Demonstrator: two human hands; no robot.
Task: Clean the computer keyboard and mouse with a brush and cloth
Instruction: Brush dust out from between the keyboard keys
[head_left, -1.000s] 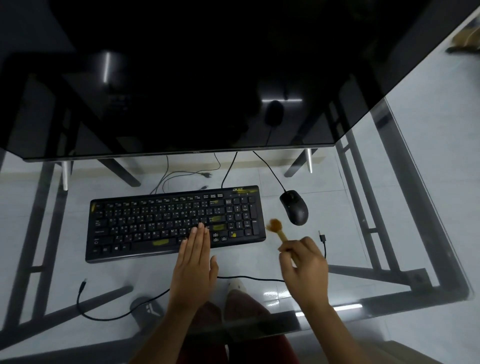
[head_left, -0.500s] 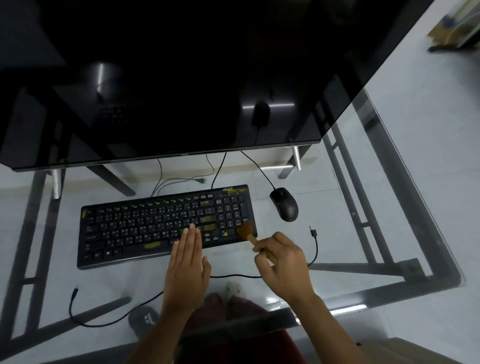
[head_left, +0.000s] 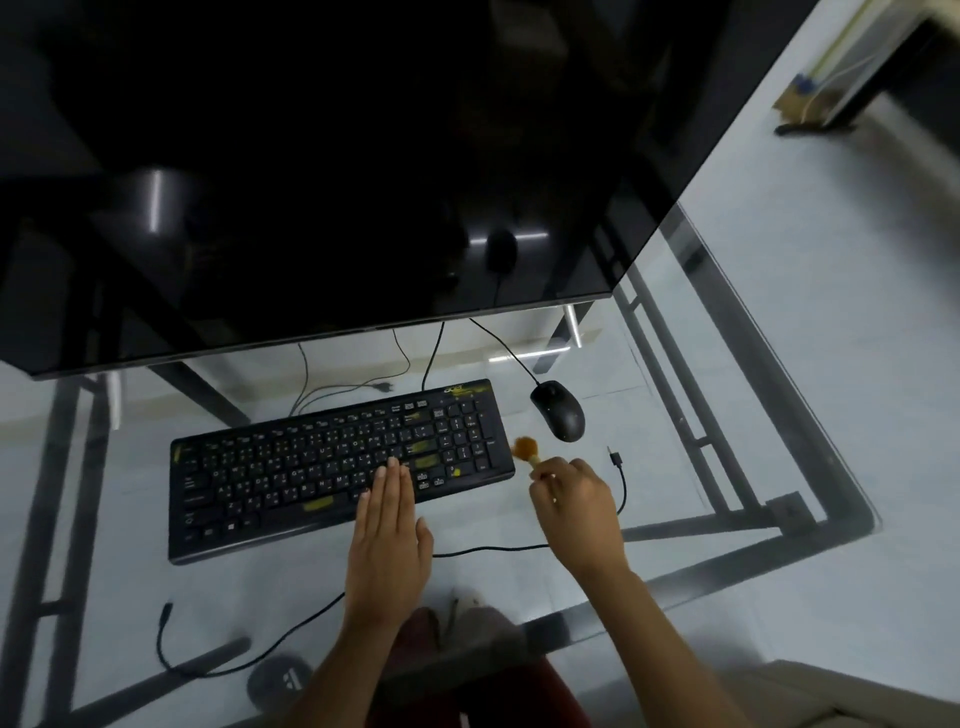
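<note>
A dark monitor (head_left: 311, 182) fills the upper half of the view and hides the back of the glass table (head_left: 701, 467), its screen showing only faint reflections; the key legends on the keyboard (head_left: 291, 473) are too blurred to read, and no cloth can be made out anywhere. The handle of the brush (head_left: 525, 448) is mostly covered by the fingers that hold it, leaving only the tan bristle head and a short stub visible. The left hand (head_left: 389, 535) lies flat with its fingers straight and together, fingertips resting on keys toward the right of the main block, palm off the front edge over the glass. The right hand (head_left: 574, 506) is curled around the brush handle, gripping it with the bristles pointing up and away just beside the keyboard's right end, between the keyboard and the mouse (head_left: 558, 410). One keyboard, one mouse and one brush are in view, with two hands at work. A loose black cable (head_left: 621, 488) curves across the glass near the right hand, and the person's knees show through the table below.
</note>
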